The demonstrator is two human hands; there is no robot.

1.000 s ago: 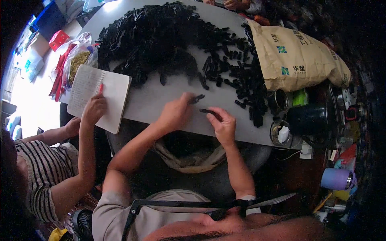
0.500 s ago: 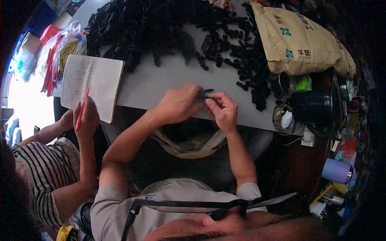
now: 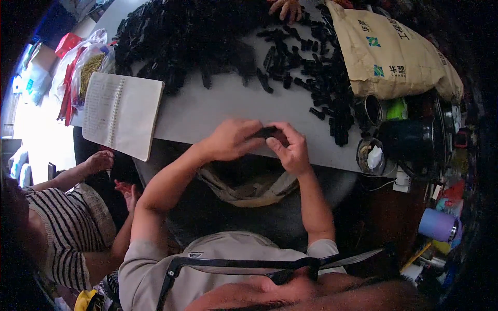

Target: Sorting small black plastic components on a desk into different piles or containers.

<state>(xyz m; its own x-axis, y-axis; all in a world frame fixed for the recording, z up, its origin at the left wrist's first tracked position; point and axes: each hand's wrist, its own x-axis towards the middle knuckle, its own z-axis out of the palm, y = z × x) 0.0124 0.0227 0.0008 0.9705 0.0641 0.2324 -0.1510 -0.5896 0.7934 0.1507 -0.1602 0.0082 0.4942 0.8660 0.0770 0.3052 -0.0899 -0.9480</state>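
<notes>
Over the table's near edge, both my hands meet at a small black plastic piece (image 3: pixel 266 132). My left hand (image 3: pixel 234 140), slightly blurred, has its fingers closed on the piece's left end. The thumb and fingers of my right hand (image 3: pixel 291 150) pinch its other end. Its exact shape is partly hidden by my fingers. Beyond my hands, a large heap of black pieces (image 3: pixel 181 39) covers the far side of the table. A smaller spread of short black parts (image 3: pixel 340 116) lies to the right.
A spiral notebook (image 3: pixel 136 116) lies open at the left, beside a person in a striped top (image 3: pixel 65 233). Another person's hand (image 3: pixel 286 9) is at the far edge. On the right are a brown paper sack (image 3: pixel 399 57), a glass jar (image 3: pixel 371 155) and a purple cup (image 3: pixel 437 224).
My left hand has moved slightly down, and the black piece now lies between both hands. The neighbour's hand has left the notebook, and the red pen is out of sight. The far hand reaches further in.
</notes>
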